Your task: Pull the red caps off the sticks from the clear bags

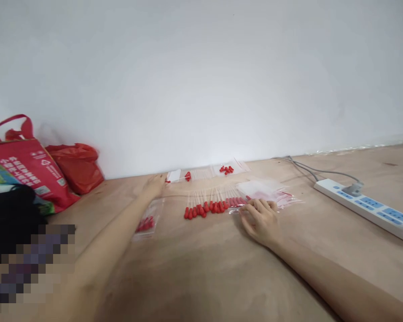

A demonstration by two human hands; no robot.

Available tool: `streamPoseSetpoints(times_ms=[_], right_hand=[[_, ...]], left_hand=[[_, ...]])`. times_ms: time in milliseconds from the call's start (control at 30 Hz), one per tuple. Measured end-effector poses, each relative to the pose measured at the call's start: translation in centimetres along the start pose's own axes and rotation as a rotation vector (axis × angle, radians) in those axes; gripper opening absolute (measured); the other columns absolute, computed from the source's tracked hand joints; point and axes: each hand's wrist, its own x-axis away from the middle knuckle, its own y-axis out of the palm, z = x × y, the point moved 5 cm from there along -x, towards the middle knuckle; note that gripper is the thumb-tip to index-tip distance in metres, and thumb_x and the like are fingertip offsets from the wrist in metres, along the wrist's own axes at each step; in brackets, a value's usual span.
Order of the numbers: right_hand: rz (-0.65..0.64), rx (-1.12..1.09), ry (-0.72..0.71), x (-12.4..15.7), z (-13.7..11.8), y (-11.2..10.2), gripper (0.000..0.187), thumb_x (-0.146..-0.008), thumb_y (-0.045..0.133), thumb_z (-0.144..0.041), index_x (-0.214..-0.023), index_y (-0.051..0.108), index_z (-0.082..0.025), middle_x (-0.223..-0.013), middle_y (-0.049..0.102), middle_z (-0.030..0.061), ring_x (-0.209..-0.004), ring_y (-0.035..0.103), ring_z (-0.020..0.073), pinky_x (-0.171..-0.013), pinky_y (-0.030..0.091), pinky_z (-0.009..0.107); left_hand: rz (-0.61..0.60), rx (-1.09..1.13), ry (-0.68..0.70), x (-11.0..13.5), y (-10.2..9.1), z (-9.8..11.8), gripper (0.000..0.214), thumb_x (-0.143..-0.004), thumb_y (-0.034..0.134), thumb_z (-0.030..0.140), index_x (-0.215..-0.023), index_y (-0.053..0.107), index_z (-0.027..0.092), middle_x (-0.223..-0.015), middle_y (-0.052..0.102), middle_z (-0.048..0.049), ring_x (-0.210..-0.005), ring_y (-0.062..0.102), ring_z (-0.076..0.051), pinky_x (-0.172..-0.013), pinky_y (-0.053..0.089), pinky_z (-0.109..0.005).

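A row of several thin glass droppers with red rubber bulbs (208, 205) lies on the wooden table (201, 268). My right hand (260, 219) rests fingers down at the row's right end, on a clear zip bag (270, 192) from a small pile. My left hand (156, 184) reaches far forward and touches a filled clear bag (179, 175) near the wall; its fingers are blurred. Another filled bag (230, 169) lies to the right of that one. A further bag holding red-bulbed droppers (147, 220) sits just beside my left forearm.
A white and blue power strip (367, 206) with a grey plug and cable lies at the right. A red shopping bag (30, 167) and a red plastic bag (77, 165) stand at the left against the white wall, with dark items in front of them.
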Motion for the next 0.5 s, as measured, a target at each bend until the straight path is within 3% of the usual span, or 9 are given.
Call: streamPoseSetpoints(times_ms=[133, 267, 500], right_hand=[[-0.069, 0.055, -0.011, 0.0, 0.0, 0.5, 0.014, -0.075, 0.051, -0.031, -0.079, 0.059, -0.021, -0.075, 0.057, 0.0025, -0.075, 0.046, 0.0161, -0.07, 0.022, 0.031], [-0.087, 0.093, -0.014, 0.1, 0.0, 0.5, 0.015, -0.075, 0.05, -0.03, -0.079, 0.06, -0.02, -0.078, 0.057, 0.0034, -0.076, 0.045, 0.0163, -0.069, 0.022, 0.032], [-0.09, 0.118, -0.017, 0.3, 0.2, 0.4, 0.012, -0.075, 0.05, -0.027, -0.077, 0.06, -0.021, -0.078, 0.057, 0.0027, -0.076, 0.044, 0.0165, -0.07, 0.021, 0.032]], left_hand=[[0.012, 0.138, -0.05, 4.6, -0.7, 1.9, 0.015, -0.075, 0.047, 0.026, -0.083, 0.056, 0.017, -0.083, 0.063, -0.0036, -0.076, 0.058, -0.016, -0.066, 0.041, -0.024], [0.023, 0.239, -0.164, 8.5, -0.1, 4.0, 0.014, -0.072, 0.049, 0.027, -0.075, 0.058, 0.017, -0.071, 0.064, -0.0016, -0.067, 0.059, -0.015, -0.059, 0.041, -0.023], [0.031, 0.358, -0.307, 10.2, 1.0, 5.5, 0.023, -0.069, 0.055, 0.038, -0.068, 0.063, 0.016, -0.068, 0.067, -0.0048, -0.067, 0.062, -0.019, -0.058, 0.043, -0.025]])
